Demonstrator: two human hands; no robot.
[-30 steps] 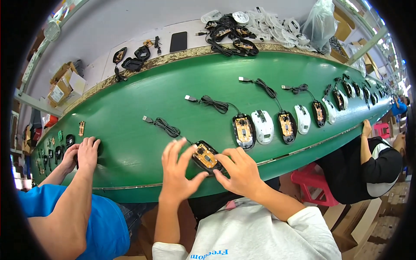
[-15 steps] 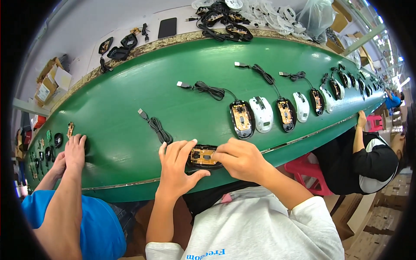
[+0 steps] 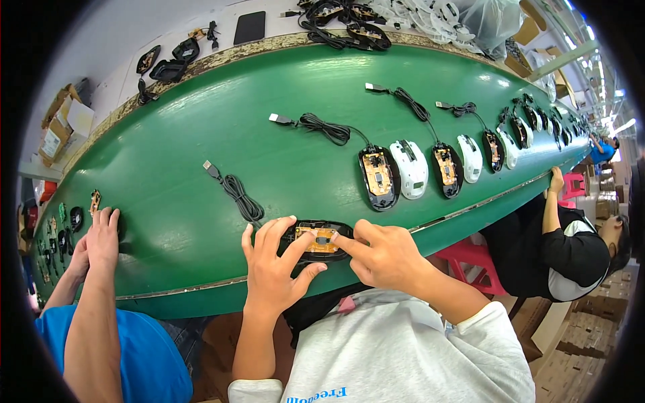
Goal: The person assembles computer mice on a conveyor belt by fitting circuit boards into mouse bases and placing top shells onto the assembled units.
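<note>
An opened black computer mouse base (image 3: 321, 226) lies crosswise near the belt's front edge, its tan circuit board (image 3: 324, 246) facing up. My left hand (image 3: 277, 265) grips its left part, thumb at the near side and a finger reaching onto the board. My right hand (image 3: 386, 254) points its index finger at the board's right part, fingertip against it; the other fingers are curled, with nothing visible in them. A coiled black cable (image 3: 240, 196) with a USB plug lies beyond my left hand.
Several opened mouse bases (image 3: 378, 178) with boards and white shells (image 3: 410, 169) line the green belt (image 3: 195, 144) to the right. A co-worker's hands (image 3: 101, 238) are at small parts on the left; another person's hand (image 3: 556, 180) rests at the right edge. Mouse parts (image 3: 171, 60) lie on the far ledge.
My right hand has gone from bunched fingers at the board's right end to one extended index finger pressed on it. A finger of my left hand now reaches onto the board.
</note>
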